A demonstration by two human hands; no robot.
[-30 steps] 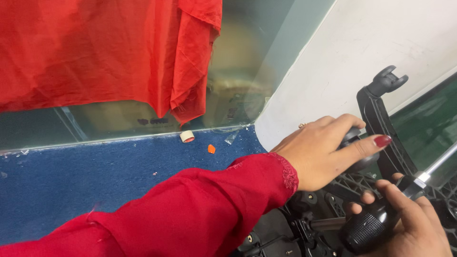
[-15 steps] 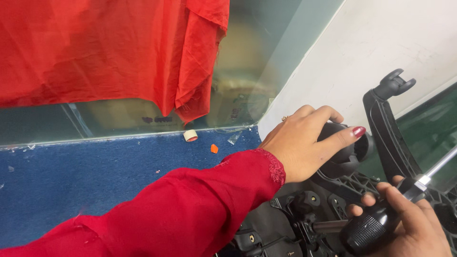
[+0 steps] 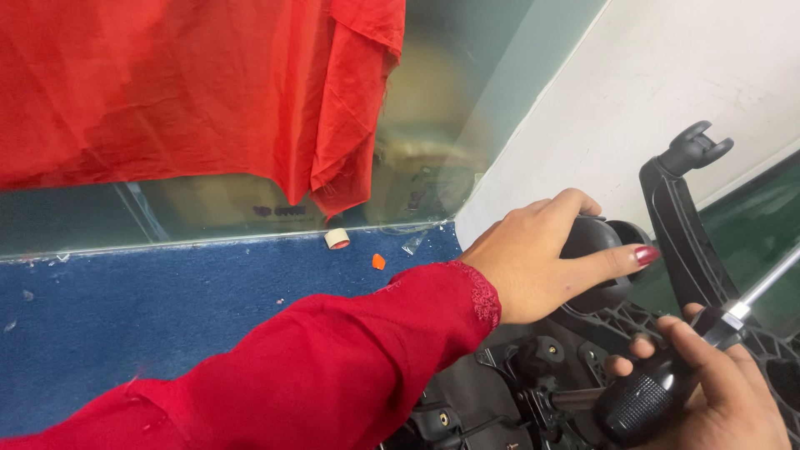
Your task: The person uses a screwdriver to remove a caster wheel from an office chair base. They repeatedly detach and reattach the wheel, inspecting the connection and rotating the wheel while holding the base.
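Note:
My left hand (image 3: pixel 542 267), in a red sleeve, reaches across from the left and lies over a round black part (image 3: pixel 596 237) of a black plastic mechanism (image 3: pixel 583 333), forefinger stretched over it. My right hand (image 3: pixel 733 408) at the bottom right grips the knurled black handle (image 3: pixel 637 404) of a tool. Its metal shaft (image 3: pixel 767 279) runs up to the right. A curved black arm (image 3: pixel 679 225) of the mechanism rises just right of my left hand.
Blue carpet (image 3: pixel 167 308) covers the floor on the left, with a small white roll (image 3: pixel 337 238) and an orange scrap (image 3: pixel 378 262) at the foot of a glass panel. Red cloth (image 3: pixel 192 92) hangs behind the glass. A white wall (image 3: pixel 667 75) stands at the right.
My left hand has slid a little left, away from the curved black arm, and now cups the round black part. My right hand keeps its hold on the tool handle.

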